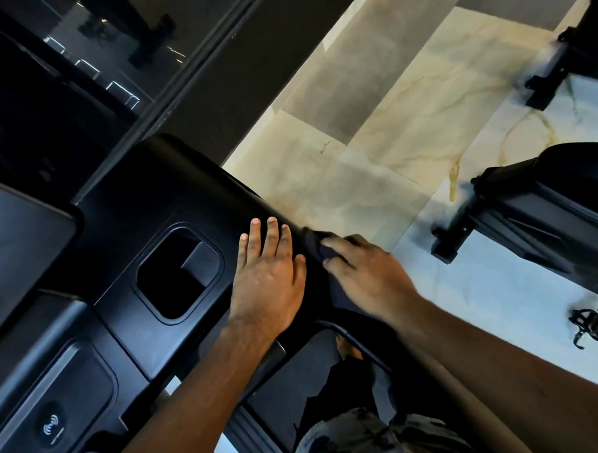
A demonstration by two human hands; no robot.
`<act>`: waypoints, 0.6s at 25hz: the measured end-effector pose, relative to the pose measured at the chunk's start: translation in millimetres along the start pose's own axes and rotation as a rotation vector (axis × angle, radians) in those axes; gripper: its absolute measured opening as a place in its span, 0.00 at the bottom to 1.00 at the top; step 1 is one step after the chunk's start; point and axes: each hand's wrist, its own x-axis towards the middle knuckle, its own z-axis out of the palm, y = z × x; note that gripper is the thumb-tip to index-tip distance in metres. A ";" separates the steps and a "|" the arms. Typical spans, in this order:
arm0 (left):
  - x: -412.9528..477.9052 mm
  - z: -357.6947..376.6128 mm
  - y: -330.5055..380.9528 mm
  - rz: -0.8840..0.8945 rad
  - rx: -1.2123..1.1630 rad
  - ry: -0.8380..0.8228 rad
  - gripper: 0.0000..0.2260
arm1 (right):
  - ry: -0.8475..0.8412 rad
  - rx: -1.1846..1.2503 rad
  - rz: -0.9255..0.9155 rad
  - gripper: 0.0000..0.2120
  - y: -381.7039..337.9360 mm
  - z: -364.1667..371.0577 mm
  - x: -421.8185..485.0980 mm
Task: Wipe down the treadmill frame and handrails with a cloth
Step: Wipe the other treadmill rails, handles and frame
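The cloth (316, 245) is a small dark wad, soft and bunched, pressed against the right edge of the treadmill console (172, 184), where the moulded top rolls over toward the floor. The right hand (368, 274) grasps it, fingers curled over the fabric, though the hand is blurred and the exact hold is hard to read. The left hand (269, 282) lies flat on the console just beside it, fingers straight and spread, gripping nothing — it looks like a brace.

As a judgement, wiping is under way on the console's upper shell. The matte black plastic shows no clear line between cleaned and uncleaned parts, so how much is done cannot be told. A dark curved bar (355, 340) under the right wrist may be a handrail, and the lower frame probably remains to be wiped.

The shell is smooth with rounded corners — a rounded-rectangle cup-holder recess (179, 272) sinks into it, and a charging pad (51, 427) sits lower left. Beyond lies the glossy veined marble floor (389, 136) and another dark machine (547, 215).
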 end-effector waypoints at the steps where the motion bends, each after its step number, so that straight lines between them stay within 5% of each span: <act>1: -1.4 1.0 1.9 0.006 0.005 0.008 0.27 | 0.034 -0.001 -0.040 0.18 0.6 1.7 1.1; 5: -7.6 3.3 8.2 0.018 -0.001 -0.016 0.27 | -0.318 -0.123 0.184 0.15 44.9 -10.7 14.5; 9: -17.1 8.6 15.0 0.040 0.015 0.006 0.30 | -0.021 -0.046 -0.041 0.23 19.8 -6.8 -29.1; 10: -18.2 9.7 16.3 0.043 0.012 0.009 0.30 | -0.001 -0.103 -0.047 0.20 28.6 -8.0 -26.1; 12: -20.7 10.4 19.7 0.047 -0.005 0.000 0.29 | -0.232 -0.127 0.147 0.17 52.4 -12.4 -17.0; 15: -26.3 11.7 23.8 0.061 -0.008 -0.003 0.30 | -0.098 -0.070 0.128 0.17 39.3 -6.0 -37.2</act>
